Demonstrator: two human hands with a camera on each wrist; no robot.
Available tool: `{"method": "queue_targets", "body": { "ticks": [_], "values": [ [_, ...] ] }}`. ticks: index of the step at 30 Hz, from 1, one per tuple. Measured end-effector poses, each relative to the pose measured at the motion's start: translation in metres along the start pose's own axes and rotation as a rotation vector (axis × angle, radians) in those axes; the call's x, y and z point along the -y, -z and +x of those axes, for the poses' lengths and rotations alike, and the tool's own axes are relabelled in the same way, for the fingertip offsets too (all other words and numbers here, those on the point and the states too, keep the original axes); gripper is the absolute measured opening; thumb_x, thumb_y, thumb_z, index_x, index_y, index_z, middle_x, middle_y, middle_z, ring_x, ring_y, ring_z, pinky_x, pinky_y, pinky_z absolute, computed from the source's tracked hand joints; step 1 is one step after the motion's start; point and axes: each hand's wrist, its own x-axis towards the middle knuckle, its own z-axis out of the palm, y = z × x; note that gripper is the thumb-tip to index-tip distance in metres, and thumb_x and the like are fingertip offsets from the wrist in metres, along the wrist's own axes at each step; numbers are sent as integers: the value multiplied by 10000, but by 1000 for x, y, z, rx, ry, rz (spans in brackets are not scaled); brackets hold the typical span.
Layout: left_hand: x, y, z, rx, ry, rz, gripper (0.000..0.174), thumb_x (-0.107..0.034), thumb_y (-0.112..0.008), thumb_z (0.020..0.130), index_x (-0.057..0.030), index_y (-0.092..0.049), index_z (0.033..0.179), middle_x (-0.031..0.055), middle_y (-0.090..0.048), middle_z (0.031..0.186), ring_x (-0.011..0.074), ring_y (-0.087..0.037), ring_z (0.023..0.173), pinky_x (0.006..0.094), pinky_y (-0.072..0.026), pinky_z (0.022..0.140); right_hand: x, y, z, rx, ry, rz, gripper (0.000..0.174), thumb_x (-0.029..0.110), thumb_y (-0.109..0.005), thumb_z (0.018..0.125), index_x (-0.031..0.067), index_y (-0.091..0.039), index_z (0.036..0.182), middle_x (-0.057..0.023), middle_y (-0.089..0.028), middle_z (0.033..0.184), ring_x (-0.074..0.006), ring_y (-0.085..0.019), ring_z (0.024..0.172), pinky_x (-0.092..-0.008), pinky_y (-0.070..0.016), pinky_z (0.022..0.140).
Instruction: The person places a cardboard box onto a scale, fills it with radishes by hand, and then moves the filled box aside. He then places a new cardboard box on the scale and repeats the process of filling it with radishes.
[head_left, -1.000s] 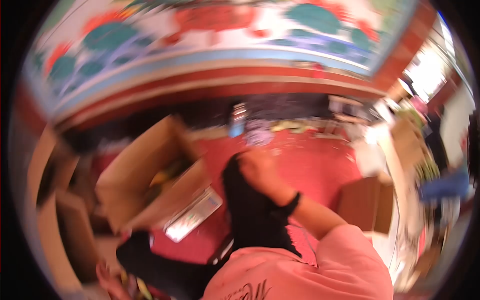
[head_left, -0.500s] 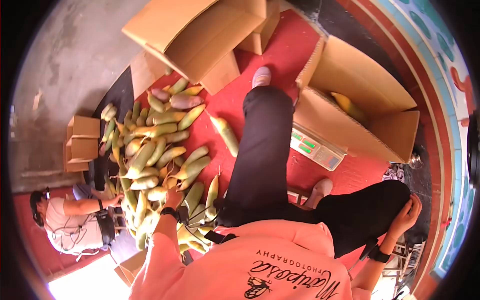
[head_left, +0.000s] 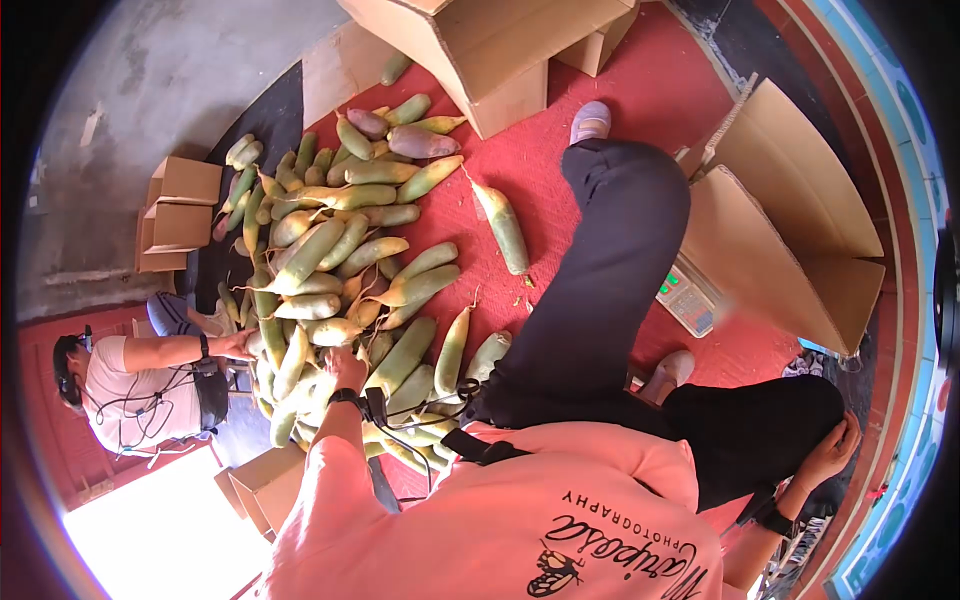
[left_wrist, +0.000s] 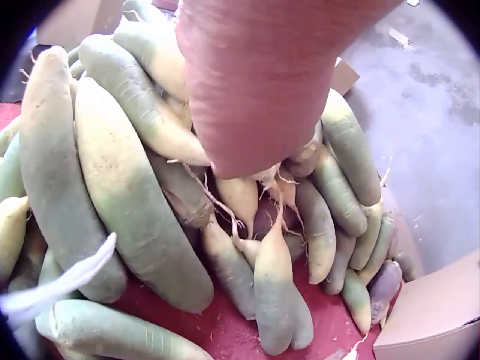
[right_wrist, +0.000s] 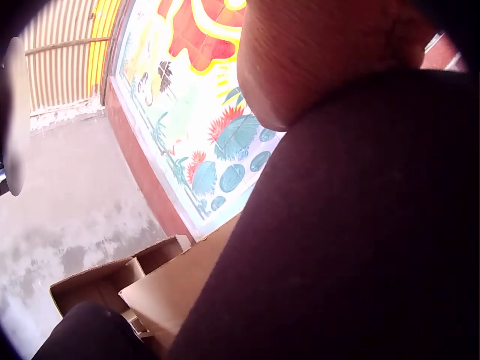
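Note:
My left hand [head_left: 345, 370] reaches down into a large heap of green radishes [head_left: 310, 270], their tapering ends yellowish and trailing thin roots. In the left wrist view the same hand [left_wrist: 255, 82] comes down over several radishes [left_wrist: 135, 195]. Its fingers are hidden there, and I cannot tell whether they grip one. My right hand [head_left: 832, 452] rests on my black-trousered knee [head_left: 780, 425], fingers extended and holding nothing. One radish [head_left: 500, 225] lies apart on the red floor covering, between the heap and my other leg.
A cardboard box [head_left: 755, 250] stands at the right, beside a digital scale [head_left: 688, 300] partly behind my leg. Another open box [head_left: 500, 50] is at the top. At the left, another person [head_left: 150, 370] sits reaching into the heap. Small cartons [head_left: 180, 210] stand by the grey wall.
The head view has swung from the painted wall to the radish heap, then shifted slightly further. My left hand stays at the heap since half a second ago; my right stays on the knee.

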Motion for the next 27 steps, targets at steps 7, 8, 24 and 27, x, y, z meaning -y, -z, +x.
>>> {"method": "queue_targets", "body": {
  "ticks": [7,8,24,27],
  "values": [
    [11,-9,0,-73,113,-94,380,-98,-608,759,-83,-502,1124,171,-456,1162,344,-449,1114,423,-401,932,4,0,6,25,8,-4,204,112,-461,932,10,-594,1047,-141,-597,1078,-296,-568,1004,-361,-432,886],
    [10,-8,-1,-71,117,-96,380,-98,-608,759,-83,-502,1124,171,-456,1162,344,-449,1114,423,-401,932,5,0,7,26,13,-3,204,112,-461,932,10,-594,1047,-141,-597,1078,-296,-568,1004,-361,-432,886],
    [-19,8,45,-33,-289,199,169,-210,-690,744,-160,-667,904,90,-476,1061,276,-435,1092,421,-412,881,3,-2,7,-1,2,-28,176,96,-469,924,0,-592,1007,-142,-605,1037,-295,-579,970,-368,-438,868],
    [-13,4,48,-23,-356,269,153,-247,-646,790,-172,-653,924,59,-483,1053,272,-462,1065,408,-434,865,9,-1,8,12,-1,-13,174,98,-469,924,-3,-587,1002,-137,-604,1037,-292,-578,969,-364,-437,868]
  ]
}}
